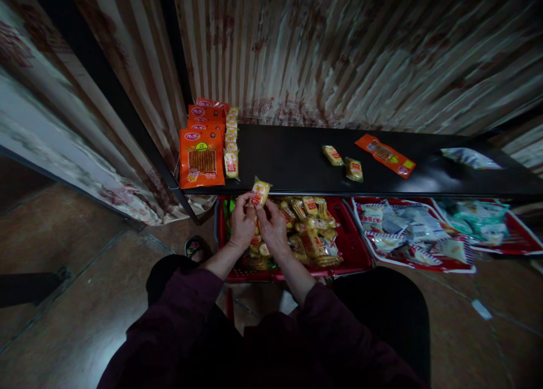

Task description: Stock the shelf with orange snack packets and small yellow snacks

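Observation:
A small yellow snack packet [261,191] is pinched between the fingers of my left hand [243,222] and my right hand [274,228], just in front of the black shelf's [280,157] front edge. Both hands are over a red basket [354,242] filled with wrapped yellow snacks [316,245]. On the shelf's left end, orange packets [202,160] stand in a row front to back, with a row of small yellow packets [231,163] beside them. Farther right, two yellow packets [332,155] [353,169] lie on the shelf near an orange packet [385,154] lying flat.
A silver-white packet [470,158] lies at the shelf's right. Beneath the front edge, a second red basket [469,267] holds white packets, and a third [521,242] holds green ones. Dark posts [173,38] and a striped curtain [271,55] rise behind and at the left.

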